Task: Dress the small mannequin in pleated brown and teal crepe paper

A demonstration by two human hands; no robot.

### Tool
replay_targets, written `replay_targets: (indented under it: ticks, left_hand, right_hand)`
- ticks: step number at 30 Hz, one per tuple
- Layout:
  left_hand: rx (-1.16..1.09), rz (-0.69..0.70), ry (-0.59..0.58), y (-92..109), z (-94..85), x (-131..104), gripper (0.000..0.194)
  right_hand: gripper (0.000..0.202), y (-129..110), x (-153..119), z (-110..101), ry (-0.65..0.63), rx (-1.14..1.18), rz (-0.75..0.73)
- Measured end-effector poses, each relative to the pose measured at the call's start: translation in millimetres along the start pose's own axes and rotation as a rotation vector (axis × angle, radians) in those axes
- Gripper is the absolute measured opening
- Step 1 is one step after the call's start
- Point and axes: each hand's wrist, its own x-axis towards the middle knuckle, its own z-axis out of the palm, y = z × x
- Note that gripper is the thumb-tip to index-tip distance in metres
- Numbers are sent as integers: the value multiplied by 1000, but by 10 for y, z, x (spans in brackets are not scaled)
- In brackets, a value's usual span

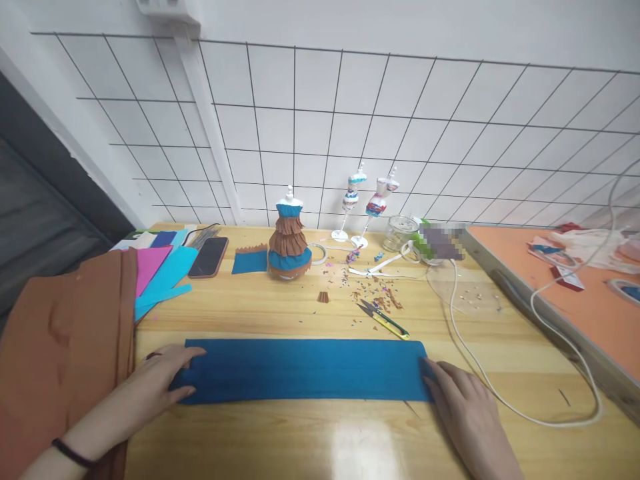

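Observation:
A long blue strip (310,371) lies flat across the wooden table, close to me. At its left end is my left hand (167,380), its thumb and fingers spread apart and touching the strip's edge. My right hand (457,400) rests at the right end, fingertips on the edge and fingers extended. Beyond the strip stands a small dress form (289,240) in tiered brown and blue ruffles. Yellow and black snips (384,321) lie just past the strip, right of centre.
Brown sheets (75,347) cover the left side, beside coloured sheets (167,273) and a phone (209,257). Two thin mannequins (350,200), a glass jar (400,232) and scraps (380,293) are farther back. A white cable (473,360) loops at right.

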Motion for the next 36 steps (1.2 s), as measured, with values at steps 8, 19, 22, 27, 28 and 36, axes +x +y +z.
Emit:
replay_targets:
  ticks: [8, 19, 22, 27, 28, 36]
  left_hand:
    - [348, 411, 144, 1015, 372, -32, 72]
    - [68, 415, -201, 1867, 744, -12, 78]
    - [81, 383, -192, 1886, 748, -48, 78]
    - [120, 368, -95, 1952, 840, -109, 76]
    - [130, 377, -68, 1951, 858, -121, 76]
    - [186, 97, 252, 1231, 502, -40, 50]
  right_hand:
    - [42, -75, 59, -128, -47, 0, -202]
    - [42, 11, 69, -79, -30, 23, -254]
    - [43, -217, 164, -105, 47, 65, -350]
    - [42, -1099, 367, -238, 64, 138, -515]
    - [46, -1245, 385, -250, 58, 137, -548]
    - [54, -1412, 347, -96, 107, 132, -623]
